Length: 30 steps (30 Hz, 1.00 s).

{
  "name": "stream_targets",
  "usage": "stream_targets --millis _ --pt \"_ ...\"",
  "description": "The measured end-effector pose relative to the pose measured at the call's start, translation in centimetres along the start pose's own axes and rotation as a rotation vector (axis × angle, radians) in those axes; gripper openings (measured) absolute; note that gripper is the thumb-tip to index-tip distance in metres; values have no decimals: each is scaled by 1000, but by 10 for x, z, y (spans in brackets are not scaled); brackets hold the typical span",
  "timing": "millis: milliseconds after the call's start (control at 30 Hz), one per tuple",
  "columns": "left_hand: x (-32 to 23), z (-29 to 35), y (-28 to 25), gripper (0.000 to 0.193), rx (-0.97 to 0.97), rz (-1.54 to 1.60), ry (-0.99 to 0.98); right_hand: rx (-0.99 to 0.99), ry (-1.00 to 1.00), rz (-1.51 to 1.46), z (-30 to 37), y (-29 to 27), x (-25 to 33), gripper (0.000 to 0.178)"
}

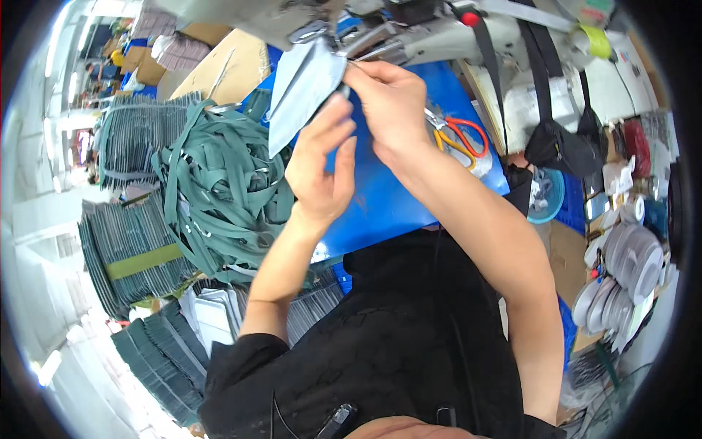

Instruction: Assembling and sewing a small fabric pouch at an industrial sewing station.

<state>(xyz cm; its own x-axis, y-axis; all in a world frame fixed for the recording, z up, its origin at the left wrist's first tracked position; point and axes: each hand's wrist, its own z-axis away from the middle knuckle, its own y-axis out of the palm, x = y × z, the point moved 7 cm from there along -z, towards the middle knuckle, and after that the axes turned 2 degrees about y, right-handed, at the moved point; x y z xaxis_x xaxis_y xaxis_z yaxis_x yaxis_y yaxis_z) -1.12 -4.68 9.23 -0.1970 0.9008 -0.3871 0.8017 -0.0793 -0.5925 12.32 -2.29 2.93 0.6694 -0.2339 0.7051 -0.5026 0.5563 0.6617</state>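
Observation:
A pale grey-blue piece of fabric (303,95) with folded lines hangs below the metal parts of a grey machine (365,36), which looks like a sewing machine. My right hand (391,95) pinches the fabric's upper right edge between thumb and fingers. Beside the fabric's lower right edge is my left hand (322,164), its thumb apart from its slightly blurred, stretched fingers. Whether those fingertips touch the cloth is hard to see. Under both hands lies a blue work surface (387,190).
Scissors with red and orange handles (468,139) rest right of my right hand. Green straps (227,175) lie heaped on the left, beside stacked dark green pieces (131,249). A black pouch (563,146), a light blue basket (545,194) and spools (629,256) are at right.

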Motion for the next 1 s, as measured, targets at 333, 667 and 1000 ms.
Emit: stream_targets --millis 333,667,1000 --pt "147 9 3 29 417 467 -890 5 -26 114 -3 -5 -1 20" --pt "171 5 56 42 -600 1828 -880 21 94 177 10 7 5 15" --pt "35 -2 -28 14 236 -232 -95 68 124 223 5 4 7 17"
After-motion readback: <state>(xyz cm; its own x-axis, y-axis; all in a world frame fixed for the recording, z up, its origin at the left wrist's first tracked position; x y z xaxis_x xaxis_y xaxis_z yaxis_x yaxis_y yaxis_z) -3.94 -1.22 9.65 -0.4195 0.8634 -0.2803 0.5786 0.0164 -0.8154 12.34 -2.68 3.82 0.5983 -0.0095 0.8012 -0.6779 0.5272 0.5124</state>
